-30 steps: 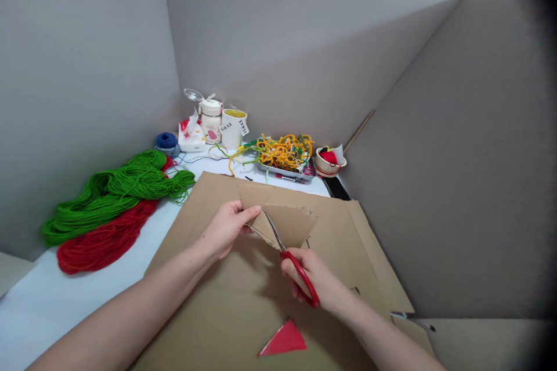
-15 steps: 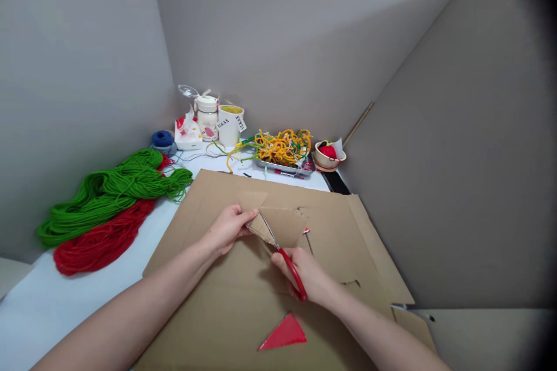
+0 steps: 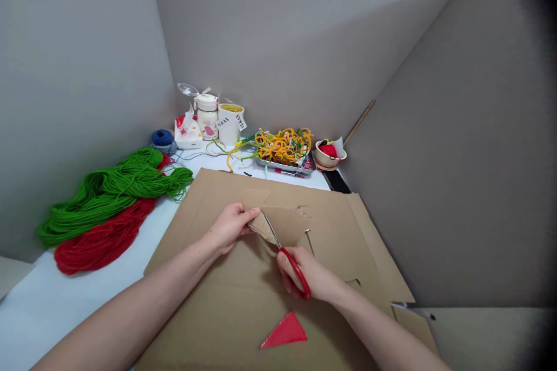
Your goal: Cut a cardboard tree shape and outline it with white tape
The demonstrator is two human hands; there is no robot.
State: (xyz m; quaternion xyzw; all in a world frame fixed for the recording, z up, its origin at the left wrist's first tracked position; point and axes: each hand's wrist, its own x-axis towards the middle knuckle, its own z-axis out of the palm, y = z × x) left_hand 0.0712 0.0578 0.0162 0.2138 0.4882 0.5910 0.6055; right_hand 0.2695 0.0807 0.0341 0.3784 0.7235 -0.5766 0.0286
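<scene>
My left hand (image 3: 232,227) pinches the left end of a small piece of cardboard (image 3: 287,223), thumb on top. In my right hand (image 3: 304,271) is a pair of red-handled scissors (image 3: 296,269), fingers wrapped round the handles. The blades lie along the cardboard piece, their tips close to my left thumb. Both hands are above a large brown cardboard sheet (image 3: 209,301). On that sheet, nearer to me, rests a red triangular piece (image 3: 285,331). My right fingers are partly hidden by the scissor handles.
Green yarn (image 3: 113,191) and red yarn (image 3: 104,237) lie at the left. Behind the sheet stand blue yarn (image 3: 162,138), a tissue pack (image 3: 188,134), a white bottle (image 3: 208,119), a white cup (image 3: 230,127), a tray (image 3: 282,167) of orange yarn and a small bowl (image 3: 329,159). Grey walls enclose the table.
My right hand and the scissors have shifted slightly to the right. My left hand keeps its pinch on the cardboard piece, almost unmoved.
</scene>
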